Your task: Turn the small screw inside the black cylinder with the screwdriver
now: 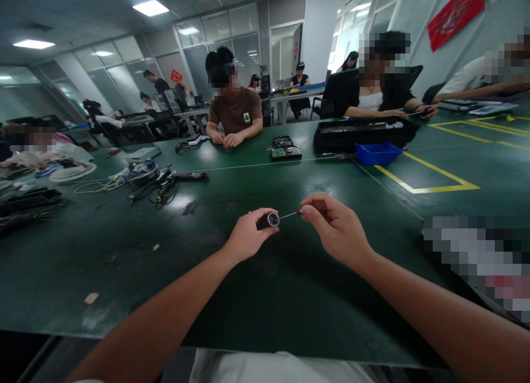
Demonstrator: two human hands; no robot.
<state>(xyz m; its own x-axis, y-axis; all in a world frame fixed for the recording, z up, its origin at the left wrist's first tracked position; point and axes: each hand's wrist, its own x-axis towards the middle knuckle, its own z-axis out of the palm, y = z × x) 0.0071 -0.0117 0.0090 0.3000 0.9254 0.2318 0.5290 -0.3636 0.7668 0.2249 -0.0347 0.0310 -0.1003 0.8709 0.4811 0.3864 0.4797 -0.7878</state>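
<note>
The left hand [247, 235] gripped the dark cylinder [268, 220] with its open end turned rightward, apparently to bare the rim to the screwdriver [289, 214], whose shaft the right hand [340, 228] aimed there from the handle. The cylinder lay between the left fingers [265, 212] and thumb, above the green bench [265, 311], its rim exposed beyond them.

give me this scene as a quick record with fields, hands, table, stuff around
left hand: holds a dark cylindrical part, its round end showing
right hand: grips a screwdriver, its tip at the part's round end
table: green, with yellow tape lines
far side: blue tray, circuit board
left side: tangled cables
across the table: a person in a brown shirt
</note>
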